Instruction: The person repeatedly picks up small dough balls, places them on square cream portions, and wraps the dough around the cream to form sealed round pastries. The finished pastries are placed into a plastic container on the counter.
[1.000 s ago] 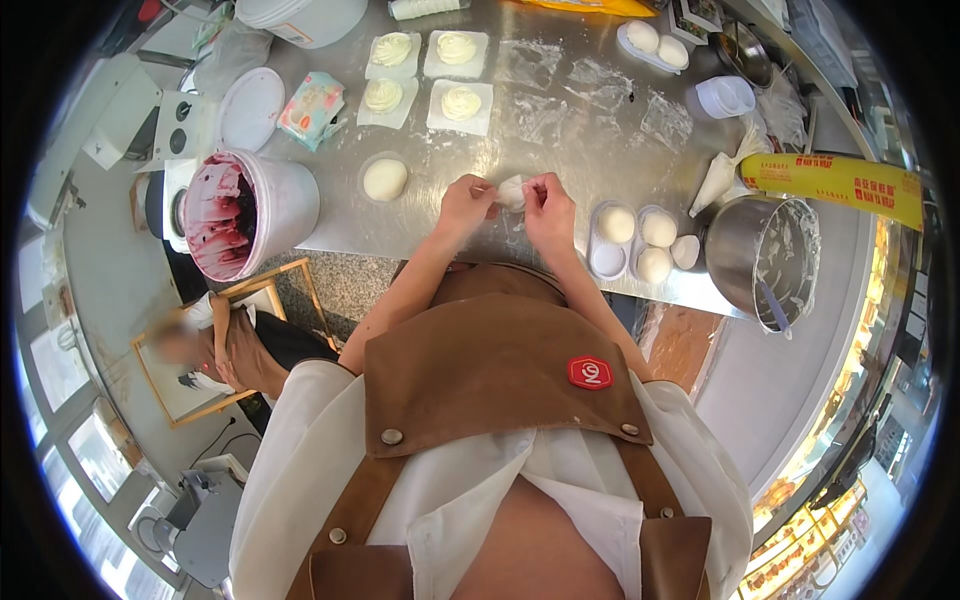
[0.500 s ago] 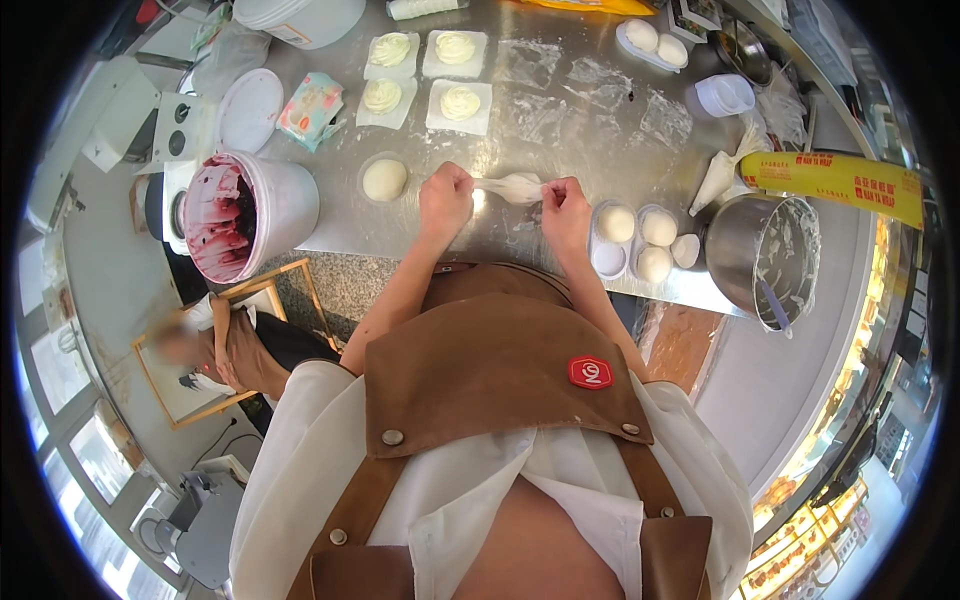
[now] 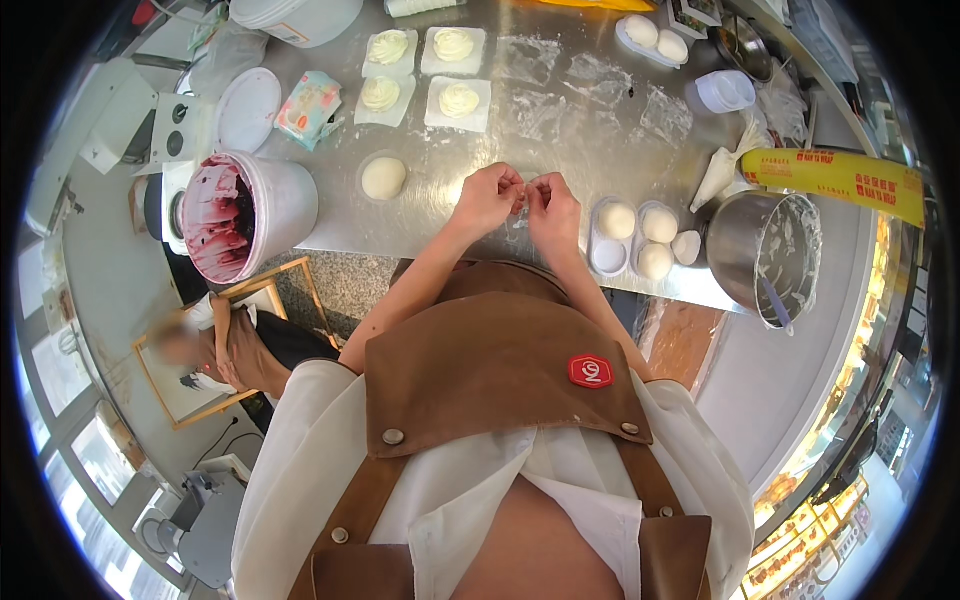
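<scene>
Over the steel counter [image 3: 440,215], left hand [image 3: 487,196] and right hand [image 3: 551,205] pinch a clear film [image 3: 524,190] between fingertips. White bucket [image 3: 245,214] holds purple filling; clear tray [image 3: 632,238] holds dough balls; steel pot [image 3: 765,255] is cream-smeared.

Hands brought back together over the steel counter [image 3: 560,120]: half a second ago spread apart, left hand [image 3: 487,198] out toward 9 o'clock and right hand [image 3: 552,208] toward 3 o'clock, with a pale strip stretched between them; now close again, fingertips nearly meeting just above the counter edge, much as a second ago. Strip no longer drawn out; only a small scrap of clear film [image 3: 522,193] pinched between the fingertips, too small to tell more. Left hand shifted from beside the dough ball [image 3: 383,178] toward 3 o'clock; right hand pulled from the white tray [image 3: 630,240] toward 9 o'clock.
</scene>
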Demonstrator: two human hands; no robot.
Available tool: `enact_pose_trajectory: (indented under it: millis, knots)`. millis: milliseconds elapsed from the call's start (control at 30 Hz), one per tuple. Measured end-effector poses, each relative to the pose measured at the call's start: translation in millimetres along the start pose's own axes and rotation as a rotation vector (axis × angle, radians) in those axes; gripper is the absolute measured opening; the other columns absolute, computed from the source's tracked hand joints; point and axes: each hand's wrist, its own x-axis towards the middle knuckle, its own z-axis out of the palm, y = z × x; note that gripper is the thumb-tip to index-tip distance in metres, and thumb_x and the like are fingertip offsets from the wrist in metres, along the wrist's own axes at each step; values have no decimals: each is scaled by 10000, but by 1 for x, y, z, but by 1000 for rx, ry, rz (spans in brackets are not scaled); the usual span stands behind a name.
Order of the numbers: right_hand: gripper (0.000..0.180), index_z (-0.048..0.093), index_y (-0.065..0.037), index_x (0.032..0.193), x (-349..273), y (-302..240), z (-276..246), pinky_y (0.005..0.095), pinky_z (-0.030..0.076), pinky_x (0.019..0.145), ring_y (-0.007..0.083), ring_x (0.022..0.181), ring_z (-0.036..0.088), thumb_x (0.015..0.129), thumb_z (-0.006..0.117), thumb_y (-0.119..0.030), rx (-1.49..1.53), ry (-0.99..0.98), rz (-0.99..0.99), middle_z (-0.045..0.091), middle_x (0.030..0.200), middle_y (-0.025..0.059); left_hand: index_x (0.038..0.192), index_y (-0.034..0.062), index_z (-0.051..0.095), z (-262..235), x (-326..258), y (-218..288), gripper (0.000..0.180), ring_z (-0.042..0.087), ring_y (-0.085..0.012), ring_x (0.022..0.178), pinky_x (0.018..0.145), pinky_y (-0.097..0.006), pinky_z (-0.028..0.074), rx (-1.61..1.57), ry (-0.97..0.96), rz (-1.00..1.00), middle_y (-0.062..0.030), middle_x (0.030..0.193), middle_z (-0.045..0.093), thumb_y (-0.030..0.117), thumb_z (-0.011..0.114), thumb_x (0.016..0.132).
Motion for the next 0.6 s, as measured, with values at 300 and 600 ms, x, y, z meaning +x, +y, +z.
enact_pose_trajectory:
  millis: [300, 600]
  knots:
    - [109, 584, 1, 945, -1, -6, -4, 348, 537, 648, 233, 697, 685, 870, 650, -46, -122, -47, -34, 680, 786, 139, 981, -51, 586, 0, 1, -12, 182, 673, -186, 750, 679, -316, 544, -23, -22, 11, -126, 847, 670, -50, 410, 933]
    - [66, 579, -9, 875, 4, 3, -7, 385, 526, 625, 303, 675, 678, 838, 631, -23, -10, 64, 17, 658, 732, 166, 1211, 49, 507, -11, -8, -15, 372, 652, -217, 815, 734, -340, 537, 20, -49, 12, -139, 907, 643, -2, 598, 854]
